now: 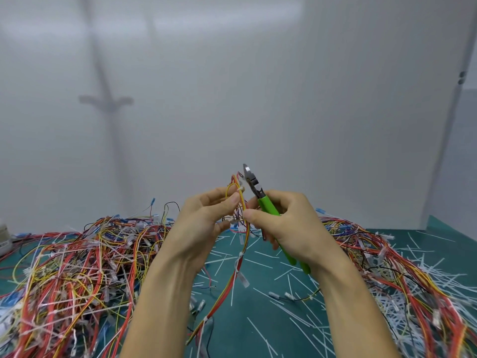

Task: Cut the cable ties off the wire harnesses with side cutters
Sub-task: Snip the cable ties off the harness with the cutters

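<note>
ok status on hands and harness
Left hand pinches raised harness. Right hand grips green side cutters, head up beside it. Cable tie by left thumb uncut. Nothing blocking.

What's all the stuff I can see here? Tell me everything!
cutters: one, green handles, in the right hand
harness: one, red and yellow wires, held up in both hands, hanging down to the mat
left pile: one, mostly red and yellow wires, left on the mat
right pile: one, mostly red wires, right on the mat
cut ties: many, white, scattered over the mat
mat: one, green, underneath
wall: one, white, behind
left hand: one, pinches the harness
right hand: one, grips the cutters
</note>
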